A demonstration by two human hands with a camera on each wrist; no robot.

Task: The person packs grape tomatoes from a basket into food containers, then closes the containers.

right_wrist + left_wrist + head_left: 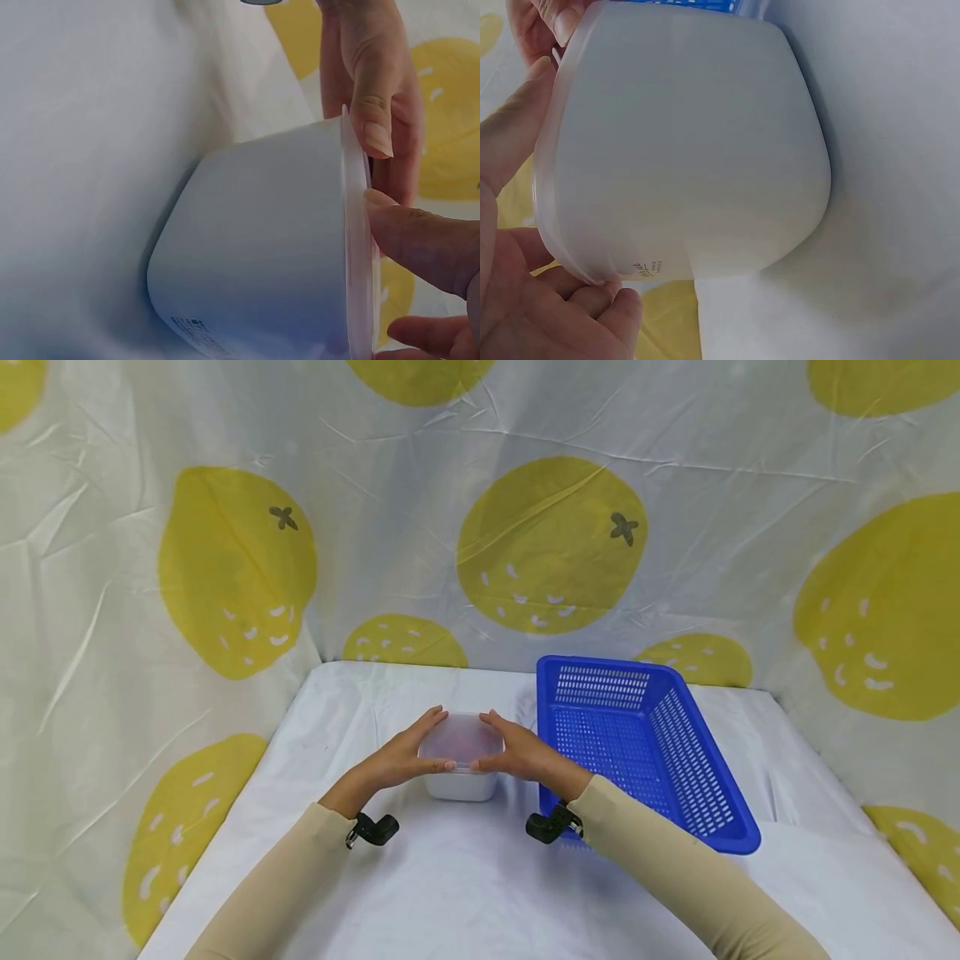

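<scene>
Squarely at table centre, a small white rounded-square plastic container (461, 781) with a translucent snap-on lid (461, 742) stands on the white cloth-covered table (465, 885), bracketed by a person's two bare hands. The left hand (401, 758) comes in from the container's 9 o'clock and the right hand (525, 755) from its 3 o'clock, fingers stretched along the lid's far edges and thumbs laid on its near edge; both wrist views show fingertips and thumbs bearing on the lid's rim rather than curling round the tub, a hold that looks suited to steadying the box while the lid is worked. Something reddish shows faintly through the lid, too blurred to name. Just beside the right hand, at the container's 3 o'clock, a blue perforated rectangular plastic basket (738, 827) sits open-topped, near enough to be reached without shifting the arms. Behind, a white backdrop printed with yellow lemons (551, 543) encloses the table.
</scene>
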